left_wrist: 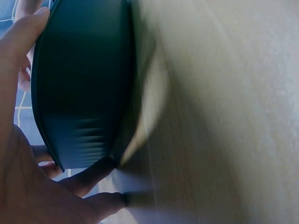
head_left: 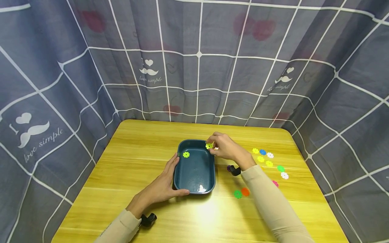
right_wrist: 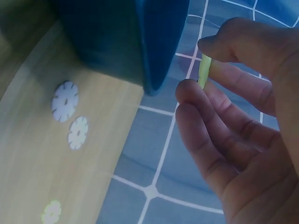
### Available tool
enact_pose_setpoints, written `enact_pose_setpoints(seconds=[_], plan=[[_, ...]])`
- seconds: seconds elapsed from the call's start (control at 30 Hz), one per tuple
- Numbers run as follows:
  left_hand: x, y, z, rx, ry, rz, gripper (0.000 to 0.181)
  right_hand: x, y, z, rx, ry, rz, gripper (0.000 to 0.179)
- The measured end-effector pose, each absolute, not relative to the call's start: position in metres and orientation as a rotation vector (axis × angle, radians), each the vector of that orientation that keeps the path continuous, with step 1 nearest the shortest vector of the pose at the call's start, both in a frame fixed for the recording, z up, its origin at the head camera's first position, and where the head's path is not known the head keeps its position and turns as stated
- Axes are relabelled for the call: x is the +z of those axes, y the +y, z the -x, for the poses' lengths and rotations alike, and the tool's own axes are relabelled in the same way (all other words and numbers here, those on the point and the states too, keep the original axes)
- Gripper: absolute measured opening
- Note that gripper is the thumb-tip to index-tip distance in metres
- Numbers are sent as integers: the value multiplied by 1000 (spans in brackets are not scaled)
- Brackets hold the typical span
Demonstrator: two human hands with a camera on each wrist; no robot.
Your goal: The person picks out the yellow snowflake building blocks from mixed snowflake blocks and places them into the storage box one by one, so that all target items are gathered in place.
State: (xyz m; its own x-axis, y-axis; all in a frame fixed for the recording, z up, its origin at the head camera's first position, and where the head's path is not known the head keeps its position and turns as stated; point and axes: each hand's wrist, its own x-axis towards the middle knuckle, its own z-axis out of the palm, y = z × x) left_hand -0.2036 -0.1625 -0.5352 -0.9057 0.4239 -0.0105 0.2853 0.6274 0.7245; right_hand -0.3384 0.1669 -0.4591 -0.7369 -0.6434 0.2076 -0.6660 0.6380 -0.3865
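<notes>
A dark blue rectangular tray (head_left: 194, 189) stands on the wooden table, with a yellow-green notched plastic disc (head_left: 186, 154) inside near its far left corner. My left hand (head_left: 164, 184) holds the tray at its near left corner, thumb along the near rim and fingers against the left wall. Over the far right corner of the tray, my right hand (head_left: 224, 146) pinches another yellow-green notched disc (head_left: 209, 146) between thumb and fingertips. The right wrist view shows that disc (right_wrist: 204, 71) edge-on, beside the tray's wall (right_wrist: 112, 42).
Several notched discs lie right of the tray, among them a blue disc (head_left: 262, 152), a white disc (head_left: 284, 175), a green disc (head_left: 238, 194) and an orange disc (head_left: 245, 191). The right forearm passes above some of them. A grey checked curtain (head_left: 182, 67) surrounds the table (head_left: 146, 135).
</notes>
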Motion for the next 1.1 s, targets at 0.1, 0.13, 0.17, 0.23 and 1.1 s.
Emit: enact_pose_setpoints(seconds=[0.1, 0.13, 0.17, 0.23, 1.1], plan=[[-535, -162, 204, 1137, 2671, -582, 143, -457, 162, 339, 684, -2796, -1134, 30], [-535, -162, 204, 1137, 2671, -583, 143, -457, 160, 339, 679, -2800, -1136, 30], [-535, -162, 204, 1136, 2672, -583, 143, -457, 159, 340, 679, -2806, -1138, 30], [-535, -162, 204, 1133, 2672, -584, 143, -457, 157, 341, 683, -2809, -1148, 31], [-537, -164, 205, 1150, 2655, -584, 142, -461, 121, 352, 670, -2852, -1236, 30]])
